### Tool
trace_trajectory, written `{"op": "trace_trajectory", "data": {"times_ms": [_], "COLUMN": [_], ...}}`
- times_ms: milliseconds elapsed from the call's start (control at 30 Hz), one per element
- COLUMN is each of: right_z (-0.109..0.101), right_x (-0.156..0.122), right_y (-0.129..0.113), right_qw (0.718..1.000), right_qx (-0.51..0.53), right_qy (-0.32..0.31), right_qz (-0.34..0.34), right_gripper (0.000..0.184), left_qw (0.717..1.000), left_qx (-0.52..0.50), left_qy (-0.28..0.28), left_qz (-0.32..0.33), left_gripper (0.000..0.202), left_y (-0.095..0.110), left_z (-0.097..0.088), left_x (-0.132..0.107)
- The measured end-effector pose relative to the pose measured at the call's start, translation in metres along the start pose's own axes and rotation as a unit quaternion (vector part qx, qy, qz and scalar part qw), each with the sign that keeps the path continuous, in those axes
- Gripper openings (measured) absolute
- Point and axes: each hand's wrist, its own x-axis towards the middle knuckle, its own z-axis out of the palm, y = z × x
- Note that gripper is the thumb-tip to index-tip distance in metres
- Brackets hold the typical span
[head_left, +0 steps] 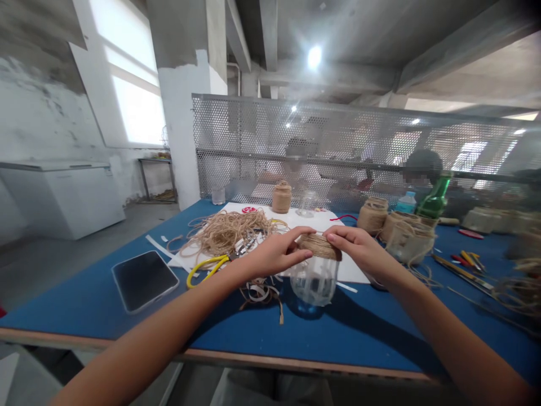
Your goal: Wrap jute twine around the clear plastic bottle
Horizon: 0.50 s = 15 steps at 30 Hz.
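While parted left fingers touch twine, close-set right fingers hold it.

Free tabletop along front, twine heap, scissors — blocking left

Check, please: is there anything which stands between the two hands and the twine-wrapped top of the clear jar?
Nothing visible does. The left hand and the right hand both touch the twine band at the top of the jar; the yellow-handled tool lies off to the left.
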Motion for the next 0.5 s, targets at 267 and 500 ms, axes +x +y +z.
{"op": "trace_trajectory", "data": {"times_ms": [267,500], "right_z": [0.0023,-0.0011], "right_x": [0.0030,0.0041], "right_y": [0.0066,0.0110], "right_qw": [0.999,0.999], "right_qx": [0.017,-0.016], "right_qy": [-0.024,-0.023], "right_qz": [-0.014,-0.033], "right_gripper": [0.026,0.027], "left_qw": [0.999,0.996], "left_qx": [0.035,0.076], "left_qy": [-0.001,-0.017], "left_qz": [0.030,0.039], "left_gripper": [0.042,0.043], "left_y": [-0.0012,-0.0028], "left_z": [-0.0080,-0.0108], "left_x": [-0.0024,-0.0034]}}
